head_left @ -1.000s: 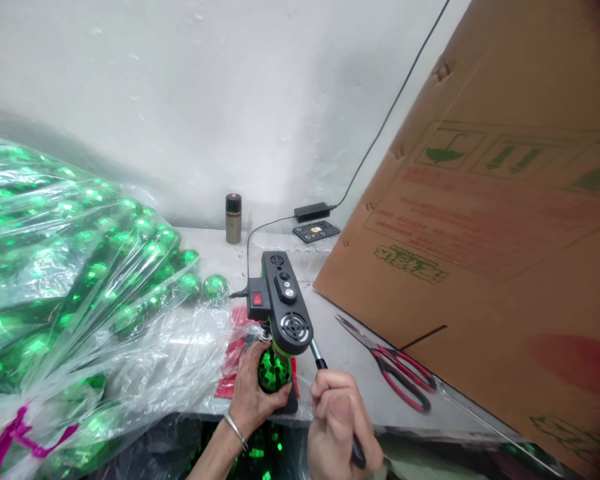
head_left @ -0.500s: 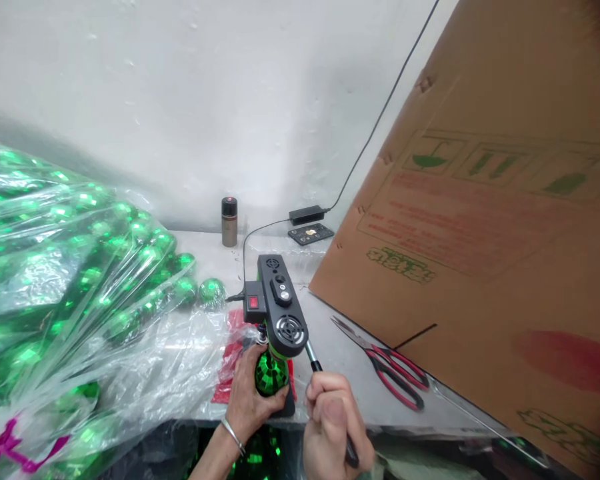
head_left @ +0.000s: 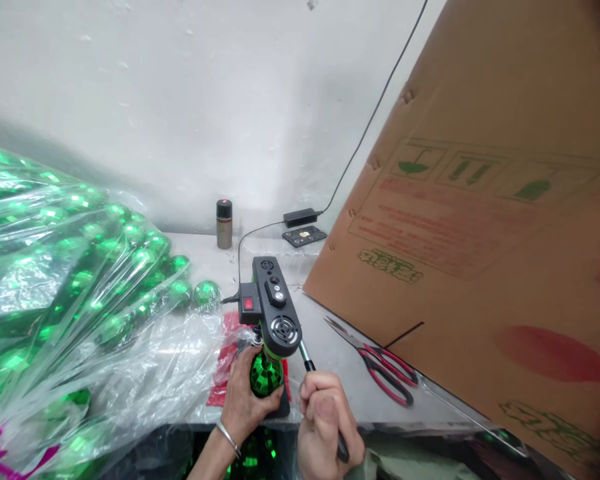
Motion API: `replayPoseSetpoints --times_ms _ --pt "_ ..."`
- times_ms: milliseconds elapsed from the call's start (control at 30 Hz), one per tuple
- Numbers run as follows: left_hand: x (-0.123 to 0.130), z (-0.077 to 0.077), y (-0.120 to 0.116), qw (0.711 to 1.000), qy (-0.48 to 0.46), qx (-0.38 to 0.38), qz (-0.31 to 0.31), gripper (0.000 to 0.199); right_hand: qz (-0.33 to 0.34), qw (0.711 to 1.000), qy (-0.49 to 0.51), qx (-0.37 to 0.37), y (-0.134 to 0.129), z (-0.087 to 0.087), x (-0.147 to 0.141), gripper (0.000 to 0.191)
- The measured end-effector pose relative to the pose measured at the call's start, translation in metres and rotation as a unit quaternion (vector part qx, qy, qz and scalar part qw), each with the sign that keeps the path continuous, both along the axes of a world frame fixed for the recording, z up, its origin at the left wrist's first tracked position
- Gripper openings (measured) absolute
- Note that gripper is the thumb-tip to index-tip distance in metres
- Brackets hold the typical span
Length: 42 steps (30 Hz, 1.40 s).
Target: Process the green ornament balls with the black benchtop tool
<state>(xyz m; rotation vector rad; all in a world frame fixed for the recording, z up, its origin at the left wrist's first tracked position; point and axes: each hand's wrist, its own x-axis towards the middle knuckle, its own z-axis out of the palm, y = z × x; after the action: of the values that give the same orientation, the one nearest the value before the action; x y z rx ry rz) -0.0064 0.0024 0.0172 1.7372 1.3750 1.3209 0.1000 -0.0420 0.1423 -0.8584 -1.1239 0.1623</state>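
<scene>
My left hand (head_left: 245,393), with a bangle on its wrist, grips a shiny green faceted ball ornament (head_left: 266,375) under the front end of a small black bench press machine (head_left: 277,300). The thumb is on the ball's near side and the fingers are on its left and top. My right hand (head_left: 329,427) is closed around the black-gripped lever (head_left: 307,360) at the machine's right side. The machine's head hides the top of the ball. Red cloth or plastic (head_left: 225,360) lies beneath the machine.
Clear plastic bags of green balls (head_left: 80,267) fill the left, with one loose ball (head_left: 207,294) beside them. Red-handled scissors (head_left: 375,360) lie right, against a large cardboard box (head_left: 455,233). Behind are a small bottle (head_left: 225,227), a power adapter (head_left: 301,217) and a phone (head_left: 304,236).
The whole view has shifted slightly, so things appear a little further left. Both hands keep their holds on the ball and the lever.
</scene>
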Motion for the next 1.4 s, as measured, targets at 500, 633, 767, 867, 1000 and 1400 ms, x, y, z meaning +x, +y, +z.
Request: replayPoseSetpoints --times_ms 500,633,767,867,1000,1400 --pt "0.002 0.0 0.0 1.0 0.014 0.01 -0.007 0.063 -0.015 1.0 0.022 0.0 0.0 -0.003 -0.003 0.04" --pt "0.002 0.0 0.0 1.0 0.016 0.01 -0.008 0.065 -0.019 1.0 0.023 0.004 0.0 -0.001 -0.002 0.042" --pt "0.002 0.0 0.0 1.0 0.018 0.016 -0.008 0.064 -0.026 1.0 0.011 0.006 0.0 -0.007 -0.001 0.042" --pt "0.003 -0.001 0.0 0.999 0.026 0.023 -0.001 0.064 -0.039 0.999 -0.003 0.015 0.0 -0.017 -0.004 0.045" --pt "0.004 -0.004 -0.001 0.999 0.032 0.025 0.007 0.067 -0.054 0.998 0.003 0.034 0.002 -0.017 -0.01 0.049" --pt "0.001 -0.007 -0.004 0.999 0.023 0.025 0.012 0.071 -0.024 0.999 0.001 -0.032 0.006 0.055 0.006 0.044"
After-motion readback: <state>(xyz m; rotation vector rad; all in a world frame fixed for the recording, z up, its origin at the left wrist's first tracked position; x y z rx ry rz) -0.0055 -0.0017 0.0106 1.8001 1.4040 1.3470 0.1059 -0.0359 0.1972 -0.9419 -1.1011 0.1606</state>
